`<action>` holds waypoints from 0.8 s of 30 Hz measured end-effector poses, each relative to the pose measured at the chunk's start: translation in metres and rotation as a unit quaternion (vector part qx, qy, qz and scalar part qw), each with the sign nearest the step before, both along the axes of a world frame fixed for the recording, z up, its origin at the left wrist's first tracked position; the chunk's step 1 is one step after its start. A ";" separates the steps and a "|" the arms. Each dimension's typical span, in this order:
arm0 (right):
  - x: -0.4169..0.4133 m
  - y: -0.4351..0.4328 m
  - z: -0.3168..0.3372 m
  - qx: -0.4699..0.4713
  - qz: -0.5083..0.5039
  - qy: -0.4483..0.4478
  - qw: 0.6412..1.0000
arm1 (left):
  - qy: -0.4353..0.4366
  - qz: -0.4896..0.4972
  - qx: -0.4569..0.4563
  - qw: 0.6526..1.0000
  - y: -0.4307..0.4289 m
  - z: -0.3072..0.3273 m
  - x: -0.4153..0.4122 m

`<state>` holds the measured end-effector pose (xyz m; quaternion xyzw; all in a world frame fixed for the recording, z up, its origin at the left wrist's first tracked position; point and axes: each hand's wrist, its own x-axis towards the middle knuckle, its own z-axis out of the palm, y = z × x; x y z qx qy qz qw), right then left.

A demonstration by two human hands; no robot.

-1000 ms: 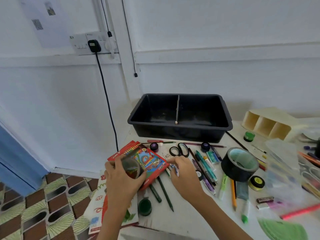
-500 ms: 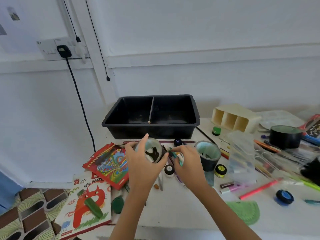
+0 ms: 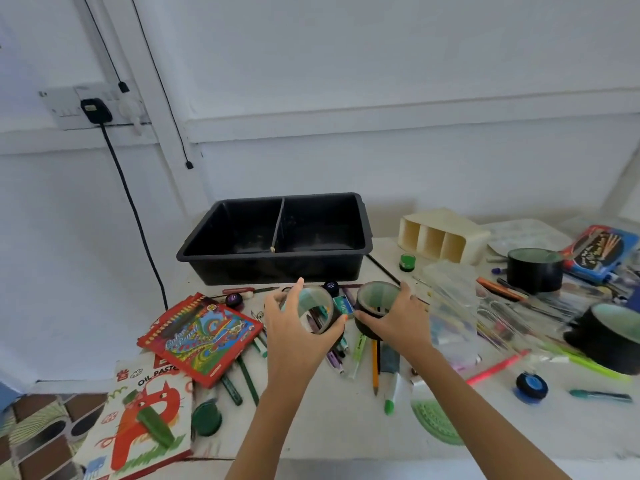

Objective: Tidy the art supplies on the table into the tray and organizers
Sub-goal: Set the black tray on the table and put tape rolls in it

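My left hand (image 3: 298, 327) grips clear tape (image 3: 317, 304), right hand (image 3: 394, 320) grips black tape (image 3: 372, 308); "OIL PASTEL" box (image 3: 138, 415) overhangs the table (image 3: 311, 427) edge.

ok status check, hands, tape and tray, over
Left hand holds clear tape roll; right hand grips black tape roll. Black tray behind them, both compartments near empty. Nothing in the way.

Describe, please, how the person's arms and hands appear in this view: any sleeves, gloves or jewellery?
Both forearms are bare as far as the bottom edge of the frame, with no sleeves in view. The left hand and right hand wear no gloves, and no rings, watch or bracelets show. One left fingertip looks orange-tinted, perhaps nail polish; it is too blurred to tell.
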<state>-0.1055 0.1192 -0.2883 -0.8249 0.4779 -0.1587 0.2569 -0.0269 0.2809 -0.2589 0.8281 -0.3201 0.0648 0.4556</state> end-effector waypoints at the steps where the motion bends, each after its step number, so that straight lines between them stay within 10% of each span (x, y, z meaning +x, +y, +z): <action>1: 0.001 0.000 0.001 -0.015 0.000 -0.010 1.000 | 0.002 0.005 -0.004 1.000 0.002 0.001 0.004; 8: 0.031 0.013 0.031 -0.031 0.046 -0.224 0.973 | 0.003 0.030 -0.035 0.999 0.018 0.022 0.054; 24: 0.208 0.031 0.095 -0.003 0.207 -0.282 0.937 | -0.089 -0.041 0.011 0.995 0.023 0.063 0.284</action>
